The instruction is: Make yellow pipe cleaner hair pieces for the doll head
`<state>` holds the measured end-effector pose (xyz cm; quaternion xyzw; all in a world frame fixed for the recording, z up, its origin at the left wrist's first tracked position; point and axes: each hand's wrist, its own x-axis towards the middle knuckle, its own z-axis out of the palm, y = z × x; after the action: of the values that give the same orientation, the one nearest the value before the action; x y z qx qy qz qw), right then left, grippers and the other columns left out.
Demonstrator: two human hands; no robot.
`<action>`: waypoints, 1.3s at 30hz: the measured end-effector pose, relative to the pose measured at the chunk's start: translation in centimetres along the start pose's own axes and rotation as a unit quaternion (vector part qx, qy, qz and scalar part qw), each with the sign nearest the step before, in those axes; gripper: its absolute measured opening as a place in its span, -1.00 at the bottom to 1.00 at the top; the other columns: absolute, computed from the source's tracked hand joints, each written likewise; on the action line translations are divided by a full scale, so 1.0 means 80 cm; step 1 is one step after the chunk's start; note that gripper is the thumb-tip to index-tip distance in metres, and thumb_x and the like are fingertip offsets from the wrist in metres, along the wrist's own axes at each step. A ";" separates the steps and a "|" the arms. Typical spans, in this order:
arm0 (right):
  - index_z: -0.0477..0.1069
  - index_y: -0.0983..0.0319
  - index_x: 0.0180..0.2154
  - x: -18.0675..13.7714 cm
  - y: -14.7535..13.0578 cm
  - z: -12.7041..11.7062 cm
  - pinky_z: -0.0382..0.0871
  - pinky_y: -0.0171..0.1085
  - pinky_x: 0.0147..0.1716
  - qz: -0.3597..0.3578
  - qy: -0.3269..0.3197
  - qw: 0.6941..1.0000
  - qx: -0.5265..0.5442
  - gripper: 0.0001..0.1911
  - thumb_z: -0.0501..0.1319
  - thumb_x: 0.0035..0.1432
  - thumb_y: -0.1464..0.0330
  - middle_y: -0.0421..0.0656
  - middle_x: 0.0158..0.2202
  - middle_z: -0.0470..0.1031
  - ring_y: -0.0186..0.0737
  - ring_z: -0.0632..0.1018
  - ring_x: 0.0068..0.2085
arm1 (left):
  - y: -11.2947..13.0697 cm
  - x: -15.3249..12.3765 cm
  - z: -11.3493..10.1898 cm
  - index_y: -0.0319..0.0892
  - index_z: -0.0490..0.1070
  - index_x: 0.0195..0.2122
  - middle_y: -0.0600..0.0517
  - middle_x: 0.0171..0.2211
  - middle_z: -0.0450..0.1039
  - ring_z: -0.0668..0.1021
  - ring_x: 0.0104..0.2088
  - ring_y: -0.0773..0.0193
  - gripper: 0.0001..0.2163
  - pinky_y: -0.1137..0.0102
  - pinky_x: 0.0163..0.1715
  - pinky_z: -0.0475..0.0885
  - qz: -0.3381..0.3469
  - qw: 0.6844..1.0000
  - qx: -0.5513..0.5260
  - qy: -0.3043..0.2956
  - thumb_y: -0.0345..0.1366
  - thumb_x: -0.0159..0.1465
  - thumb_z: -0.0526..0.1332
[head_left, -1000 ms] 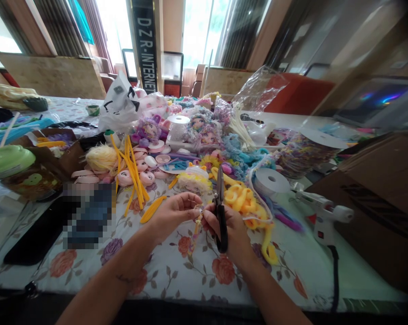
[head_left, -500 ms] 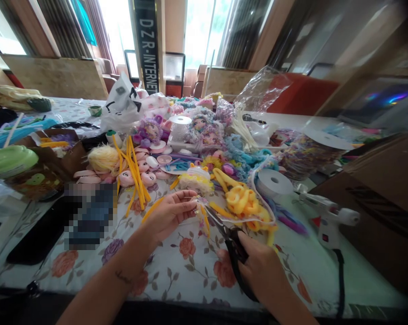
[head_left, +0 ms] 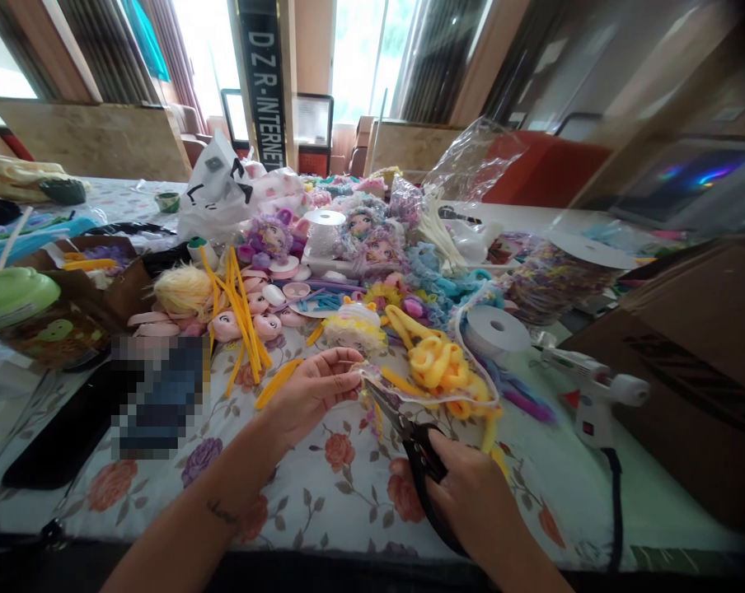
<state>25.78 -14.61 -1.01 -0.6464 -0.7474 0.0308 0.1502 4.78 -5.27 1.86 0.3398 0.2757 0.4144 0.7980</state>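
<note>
View from a head camera, looking down at a cluttered craft counter (head_left: 323, 502) covered in a floral cloth. The left hand (head_left: 314, 394) is pinched shut on one end of a small trim piece (head_left: 367, 385), holding it just above the cloth so it hangs free for the blades. The right hand (head_left: 471, 498) is closed around the black handles of scissors (head_left: 403, 428), whose blades point up and left and meet the trim just beside the left fingertips (head_left: 351, 380). Whether the blades stand apart or together is too blurred to tell.

Just behind the hands lies a heap of yellow curls (head_left: 440, 366), with a thin white cord looping around it. A white ribbon spool (head_left: 494, 329) sits to the right of it, and a white glue gun (head_left: 588, 391) lies further right, its cord running toward the near edge. Yellow pipe cleaners (head_left: 240, 309) fan across pink doll heads (head_left: 249, 321) on the left. Finished dolls and bags fill the back. A cardboard box (head_left: 700, 371) stands at the far right.
</note>
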 end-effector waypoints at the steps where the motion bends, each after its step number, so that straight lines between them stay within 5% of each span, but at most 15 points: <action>1: 0.11 0.15 -0.58 0.000 0.000 0.000 0.10 -0.33 -0.59 0.004 -0.006 1.000 0.001 -0.79 0.12 0.02 0.34 -0.22 -0.67 0.40 -0.21 0.46 -0.61 | 0.000 0.000 0.000 -0.23 0.47 -0.26 0.04 -0.41 0.45 0.44 -0.45 0.44 -0.75 0.49 -0.37 0.33 0.003 1.000 0.003 0.000 -0.39 0.03 0.41; 14: 0.10 0.15 -0.57 0.000 -0.004 0.004 0.11 -0.33 -0.58 0.025 -0.004 0.999 0.024 -0.80 0.10 0.01 0.32 -0.21 -0.66 0.39 -0.20 0.46 -0.59 | -0.003 -0.002 0.007 -0.26 0.47 -0.28 0.03 -0.39 0.48 0.49 -0.43 0.44 -0.76 0.53 -0.37 0.36 -0.018 0.998 -0.053 0.009 -0.45 0.01 0.42; 23: 0.12 0.15 -0.53 -0.003 -0.002 0.012 0.02 -0.30 -0.56 -0.020 0.093 0.992 -0.078 -0.82 0.07 0.07 0.31 -0.24 -0.67 0.35 -0.23 0.44 -0.61 | -0.009 -0.002 0.009 -0.25 0.47 -0.28 0.05 -0.42 0.48 0.52 -0.42 0.43 -0.76 0.53 -0.34 0.42 -0.037 0.994 -0.098 0.013 -0.50 0.02 0.40; 39: 0.13 0.16 -0.57 0.001 0.006 0.008 0.03 -0.31 -0.57 -0.088 0.121 0.980 -0.134 -0.83 0.07 0.03 0.39 -0.23 -0.71 0.34 -0.26 0.43 -0.65 | -0.012 -0.001 0.008 -0.27 0.48 -0.28 0.02 -0.40 0.51 0.52 -0.42 0.41 -0.78 0.52 -0.34 0.42 -0.035 0.993 -0.111 -0.004 -0.52 0.03 0.38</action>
<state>26.03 -14.33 -1.73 -0.5914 -0.7750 -0.1615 0.1534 5.66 -5.93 1.53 0.2406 0.2362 0.4126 0.8462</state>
